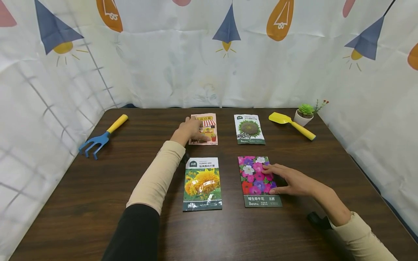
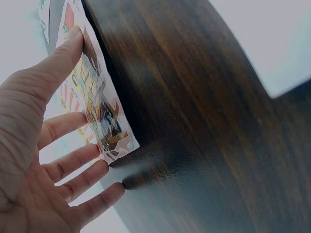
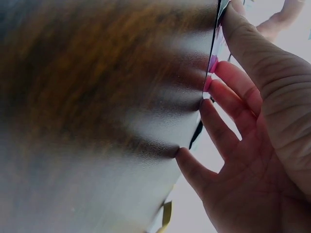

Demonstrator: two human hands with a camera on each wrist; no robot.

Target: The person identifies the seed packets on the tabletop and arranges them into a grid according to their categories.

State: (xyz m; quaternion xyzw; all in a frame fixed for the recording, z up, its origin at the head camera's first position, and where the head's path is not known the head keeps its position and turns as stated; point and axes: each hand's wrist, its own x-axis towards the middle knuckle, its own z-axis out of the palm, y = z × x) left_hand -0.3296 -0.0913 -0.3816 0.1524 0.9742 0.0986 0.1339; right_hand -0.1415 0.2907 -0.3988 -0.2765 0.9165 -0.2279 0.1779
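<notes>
Four seed packets lie flat on the dark wooden table in two rows. At the back left, my left hand (image 1: 191, 131) rests with spread fingertips on the pink-edged seed packet (image 1: 209, 127); its thumb and fingers touch that packet (image 2: 104, 114) in the left wrist view. My right hand (image 1: 295, 180) touches the right edge of the petunia-like flower packet (image 1: 256, 177) at the front right, its fingers extended and partly over the picture. A yellow sunflower packet (image 1: 202, 184) lies at the front left, and a white packet with a green-rimmed flower head (image 1: 249, 129) at the back right.
A blue hand fork (image 1: 99, 139) with a yellow handle lies at the left. On the back right are a yellow trowel (image 1: 292, 125) and a small potted succulent (image 1: 304, 114). A patterned white curtain (image 1: 183, 65) hangs behind the table (image 1: 81, 210).
</notes>
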